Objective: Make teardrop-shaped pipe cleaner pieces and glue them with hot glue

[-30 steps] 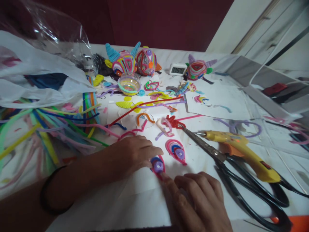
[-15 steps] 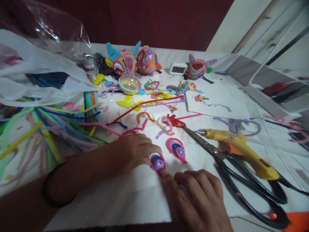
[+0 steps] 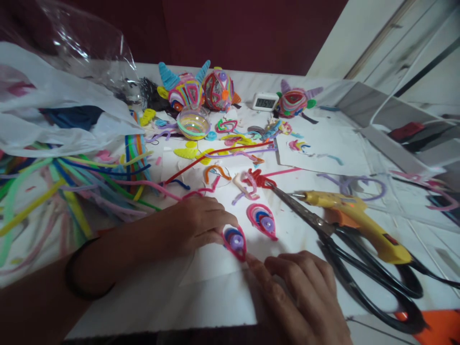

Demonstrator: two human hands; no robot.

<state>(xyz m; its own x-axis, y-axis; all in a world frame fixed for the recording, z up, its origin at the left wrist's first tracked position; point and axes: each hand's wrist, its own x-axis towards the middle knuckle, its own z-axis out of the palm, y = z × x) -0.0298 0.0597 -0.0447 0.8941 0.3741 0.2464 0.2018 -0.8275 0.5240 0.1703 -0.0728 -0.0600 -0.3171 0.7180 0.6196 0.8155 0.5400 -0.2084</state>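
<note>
A teardrop-shaped pipe-cleaner eye point(image 3: 236, 241), pink-rimmed with a purple disc and blue and white arcs, lies on white paper point(image 3: 201, 268). At its left edge, my left hand point(image 3: 203, 220) has thumb and index finger closed on the rim. The index finger of my right hand point(image 3: 298, 287) stretches to the pointed lower end; its other fingers are bent and hold nothing. A matching pipe-cleaner eye point(image 3: 262, 221) lies just beyond, to the right. Farther right are black-handled scissors point(image 3: 325, 227) and a yellow glue gun point(image 3: 359, 223).
Loose pipe cleaners point(image 3: 72, 187) fan out at left below a white plastic bag point(image 3: 64, 115). Behind stand a clear bowl point(image 3: 194, 123), a digital timer point(image 3: 265, 101) and several decorated balls point(image 3: 293, 101). A grey tray point(image 3: 381, 112) stands at right.
My right hand has shifted slightly right, uncovering more of the eye's pointed end. My left fingers stay at the left rim.
</note>
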